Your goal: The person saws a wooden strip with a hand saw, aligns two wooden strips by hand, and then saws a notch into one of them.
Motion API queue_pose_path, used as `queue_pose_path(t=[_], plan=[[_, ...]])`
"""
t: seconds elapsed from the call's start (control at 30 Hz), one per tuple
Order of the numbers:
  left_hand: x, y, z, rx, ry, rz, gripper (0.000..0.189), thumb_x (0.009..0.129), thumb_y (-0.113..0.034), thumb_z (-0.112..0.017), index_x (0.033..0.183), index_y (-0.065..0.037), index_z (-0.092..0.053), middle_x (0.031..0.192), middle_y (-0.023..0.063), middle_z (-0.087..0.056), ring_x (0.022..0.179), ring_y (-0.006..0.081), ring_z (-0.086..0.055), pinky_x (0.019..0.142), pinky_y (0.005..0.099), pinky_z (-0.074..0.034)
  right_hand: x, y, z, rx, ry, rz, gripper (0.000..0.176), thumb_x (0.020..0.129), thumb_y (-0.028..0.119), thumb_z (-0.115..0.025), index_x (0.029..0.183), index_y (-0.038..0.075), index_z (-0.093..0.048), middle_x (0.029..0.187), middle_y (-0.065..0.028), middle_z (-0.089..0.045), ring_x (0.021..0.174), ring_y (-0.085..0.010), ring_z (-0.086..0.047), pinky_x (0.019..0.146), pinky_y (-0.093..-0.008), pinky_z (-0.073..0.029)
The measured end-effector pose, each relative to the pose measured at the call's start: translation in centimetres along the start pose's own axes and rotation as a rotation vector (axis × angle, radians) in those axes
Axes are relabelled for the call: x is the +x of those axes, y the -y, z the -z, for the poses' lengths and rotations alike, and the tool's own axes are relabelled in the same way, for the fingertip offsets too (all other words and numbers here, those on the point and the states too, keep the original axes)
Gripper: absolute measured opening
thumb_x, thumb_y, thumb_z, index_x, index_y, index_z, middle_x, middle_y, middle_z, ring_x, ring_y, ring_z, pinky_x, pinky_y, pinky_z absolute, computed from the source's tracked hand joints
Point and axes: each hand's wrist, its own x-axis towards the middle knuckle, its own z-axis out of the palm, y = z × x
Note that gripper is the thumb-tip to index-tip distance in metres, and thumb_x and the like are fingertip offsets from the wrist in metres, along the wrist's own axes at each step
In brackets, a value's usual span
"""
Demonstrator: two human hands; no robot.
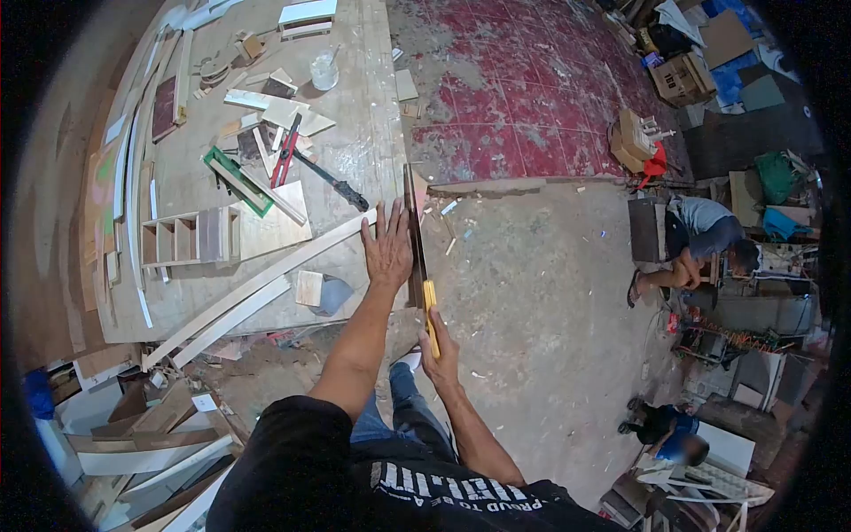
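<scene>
My left hand (388, 246) lies flat with fingers spread near the right edge of the worktable, pressing on the end of a long pale wood strip (275, 273). In my right hand (441, 359) is the yellow handle of a handsaw (430, 301). The saw's thin blade points away from me along the table edge, just right of my left fingers. A second pale strip (232, 321) lies alongside the first. Beside my left wrist stands a small wood block (309, 289) with a grey rounded piece (332, 296).
On the worktable (355, 115) lie red-handled pliers (285, 152), a green frame-like tool (235, 177), a slatted wooden box (191, 238) and a clear jar (324, 71). Wood scraps (151, 434) pile up at lower left. Two people (705, 235) sit at the right among clutter.
</scene>
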Motion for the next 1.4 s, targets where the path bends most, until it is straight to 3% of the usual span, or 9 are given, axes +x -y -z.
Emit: queue_pose_path(t=[0.1, 0.17, 0.43, 0.57, 0.63, 0.7, 0.73, 1.07, 1.4], plan=[[0.0, -0.2, 0.8, -0.034, 0.007, 0.002, 0.052, 0.103, -0.025, -0.038, 0.154, -0.012, -0.042, 0.169, 0.0030, -0.025, 0.157, 0.0290, -0.013, 0.122, 0.0598, -0.009, -4.8, -1.7, 1.4, 0.051, 0.066, -0.120, 0.055, 0.098, 0.007, -0.064, 0.149, 0.001, -0.047, 0.139, -0.0250, -0.060, 0.128, -0.0297, -0.061, 0.104, -0.0358, -0.046], [0.3, -0.4, 1.2, -0.077, -0.003, 0.026, 0.052, 0.103, -0.025, -0.038, 0.153, -0.014, -0.043, 0.168, 0.0035, -0.026, 0.157, 0.0292, -0.015, 0.122, 0.0595, -0.010, -7.3, -1.6, 2.7, -0.074, 0.037, -0.040, 0.056, 0.097, 0.008, -0.066, 0.150, 0.003, -0.047, 0.126, -0.0205, -0.067, 0.099, -0.0216, -0.067, 0.087, -0.0301, -0.052], [-0.1, -0.8, 1.5, -0.087, -0.030, 0.018, 0.052, 0.101, -0.026, -0.045, 0.153, -0.019, -0.046, 0.168, 0.0055, -0.026, 0.157, 0.0310, -0.012, 0.122, 0.0605, -0.010, -12.5, 6.7, 9.8, -0.011, -0.030, 0.036, 0.056, 0.094, 0.003, -0.069, 0.147, 0.000, -0.050, 0.117, -0.0193, -0.069, 0.089, -0.0201, -0.068, 0.080, -0.0287, -0.054], [-0.2, -0.9, 2.4, 0.066, 0.000, -0.112, 0.047, 0.101, -0.029, -0.049, 0.146, -0.020, -0.052, 0.156, 0.0098, -0.045, 0.147, 0.0331, -0.035, 0.117, 0.0578, -0.024, -15.7, 6.4, 12.2, -0.039, -0.080, 0.068, 0.049, 0.098, 0.010, -0.066, 0.144, 0.001, -0.052, 0.101, -0.0141, -0.069, 0.082, -0.0177, -0.068, 0.075, -0.0300, -0.055], [-0.5, -1.2, 2.6, 0.113, -0.196, -0.172, 0.045, 0.099, -0.029, -0.053, 0.141, -0.016, -0.056, 0.140, 0.0114, -0.057, 0.133, 0.0313, -0.048, 0.111, 0.0542, -0.031, -16.2, 5.7, 13.1, -0.126, -0.143, 0.083, 0.047, 0.099, 0.010, -0.064, 0.144, 0.000, -0.052, 0.097, -0.0123, -0.069, 0.079, -0.0167, -0.067, 0.073, -0.0292, -0.055], [-1.0, -2.7, 6.0, -0.064, 0.072, -0.060, 0.046, 0.097, -0.031, -0.056, 0.139, -0.013, -0.057, 0.129, 0.0120, -0.061, 0.123, 0.0294, -0.053, 0.105, 0.0523, -0.036, -17.3, 3.7, 14.0, -0.057, -0.149, -0.016, 0.049, 0.096, 0.008, -0.069, 0.142, 0.001, -0.055, 0.111, -0.0172, -0.070, 0.087, -0.0181, -0.069, 0.076, -0.0297, -0.055], [-1.3, -2.9, 5.8, -0.049, 0.011, -0.066, 0.049, 0.094, -0.036, -0.061, 0.137, -0.011, -0.057, 0.120, 0.0128, -0.062, 0.112, 0.0286, -0.057, 0.095, 0.0487, -0.043, -17.5, 3.3, 14.5, -0.037, -0.156, -0.059, 0.047, 0.096, 0.009, -0.069, 0.141, 0.001, -0.056, 0.110, -0.0170, -0.070, 0.085, -0.0182, -0.069, 0.075, -0.0301, -0.055], [-3.3, -0.7, 3.4, -0.649, -0.115, 0.275, 0.040, 0.078, -0.019, -0.076, 0.111, 0.002, -0.067, 0.104, 0.0207, -0.070, 0.101, 0.0386, -0.068, 0.090, 0.0466, -0.053, -15.3, 4.8, 18.0, -0.011, -0.236, 0.025, 0.044, 0.100, 0.012, -0.064, 0.142, 0.003, -0.054, 0.088, -0.0070, -0.067, 0.069, -0.0117, -0.061, 0.063, -0.0268, -0.052], [-13.5, 11.3, 7.1, -1.365, -0.032, 0.636, 0.022, 0.082, -0.007, -0.074, 0.101, 0.001, -0.067, 0.084, 0.0111, -0.071, 0.072, 0.0197, -0.070, 0.059, 0.0347, -0.055, -7.3, 6.0, 16.4, 0.095, -0.128, 0.124, 0.043, 0.100, 0.008, -0.062, 0.142, 0.002, -0.055, 0.101, -0.0103, -0.069, 0.071, -0.0125, -0.062, 0.065, -0.0274, -0.053]])
